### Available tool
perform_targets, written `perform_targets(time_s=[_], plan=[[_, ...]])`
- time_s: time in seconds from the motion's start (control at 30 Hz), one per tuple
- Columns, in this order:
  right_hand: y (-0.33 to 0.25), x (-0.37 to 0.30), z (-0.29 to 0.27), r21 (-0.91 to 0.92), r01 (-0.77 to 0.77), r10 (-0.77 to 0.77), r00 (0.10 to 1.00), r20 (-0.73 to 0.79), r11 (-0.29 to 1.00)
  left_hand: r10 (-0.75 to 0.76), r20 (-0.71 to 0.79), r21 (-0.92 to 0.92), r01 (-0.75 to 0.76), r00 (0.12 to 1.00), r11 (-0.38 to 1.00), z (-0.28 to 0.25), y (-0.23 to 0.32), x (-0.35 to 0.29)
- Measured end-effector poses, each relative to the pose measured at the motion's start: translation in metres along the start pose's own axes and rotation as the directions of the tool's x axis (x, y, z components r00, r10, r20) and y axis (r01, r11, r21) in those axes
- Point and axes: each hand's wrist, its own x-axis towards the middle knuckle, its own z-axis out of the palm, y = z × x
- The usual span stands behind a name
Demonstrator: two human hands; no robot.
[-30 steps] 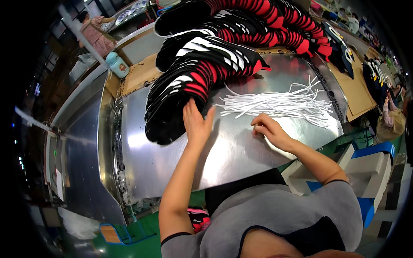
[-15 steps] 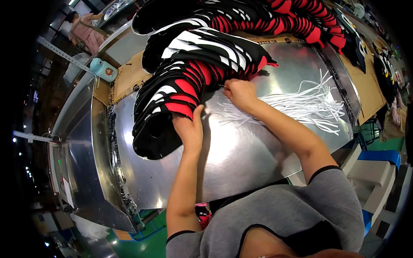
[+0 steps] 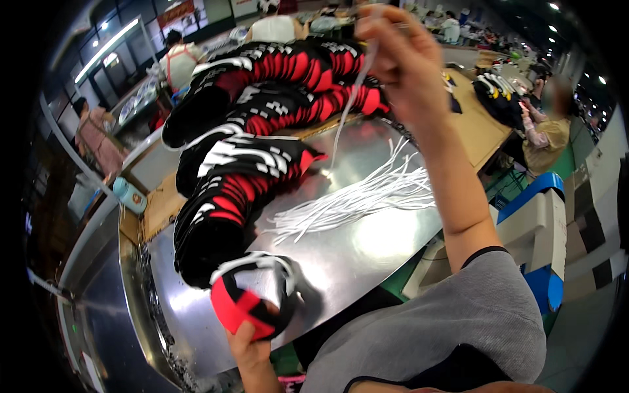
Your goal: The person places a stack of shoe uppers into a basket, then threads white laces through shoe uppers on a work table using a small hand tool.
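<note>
My left hand [image 3: 247, 347] grips a red, black and white shoe upper [image 3: 246, 304] by its edge, near the front of the metal table [image 3: 327, 268]. Raised high at the upper right, my right hand [image 3: 406, 65] pinches a white shoelace [image 3: 347, 111] that hangs down toward the table. It is blurred, so where its lower end reaches is hard to tell. A pile of loose white shoelaces [image 3: 354, 203] lies on the metal. Left of it stand rows of nested black, red and white shoe uppers [image 3: 229, 183].
A light blue bottle [image 3: 129, 195] stands at the left on cardboard [image 3: 164, 213]. Further uppers [image 3: 498, 92] lie on a cardboard-covered surface at the right, with a seated person [image 3: 550, 131] beyond. Other people work in the background. A white and blue machine part [image 3: 531, 229] stands right of the table.
My left hand has drawn one shoe upper from the near row toward me. My right hand has risen far up with a shoelace. The whole view has shifted.
</note>
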Motion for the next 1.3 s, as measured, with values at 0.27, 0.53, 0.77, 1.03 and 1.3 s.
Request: perform_targets(time_s=[0.27, 0.53, 0.77, 1.03, 1.3], plan=[[-0.125, -0.076, -0.107, 0.212, -0.020, 0.011, 0.999, 0.041, 0.977, -0.290, -0.216, -0.265, 0.230, 0.932, 0.936, -0.080, -0.053, -0.033], [0.043, -0.248, -0.037, 0.115, -0.885, 0.888, 0.458, 0.043, 0.451, 0.451, 0.105, 0.994, -0.083, 0.886, -0.070, -0.030, -0.016, -0.036], [0.136, -0.302, 0.052, -0.095, -0.840, 0.845, 0.527, 0.094, 0.534, -0.343, -0.355, 0.919, 0.255, 0.870, -0.302, -0.027, -0.043, 0.040], [0.149, -0.299, 0.037, -0.010, -0.864, 0.864, 0.503, -0.026, 0.503, -0.783, -0.003, 0.297, 0.748, 0.623, 0.594, -0.009, -0.069, 0.104], [0.118, -0.285, 0.045, 0.087, -0.821, 0.820, 0.569, 0.056, 0.564, -0.511, -0.233, 0.190, 0.555, 0.827, 0.810, 0.014, -0.084, 0.069]])
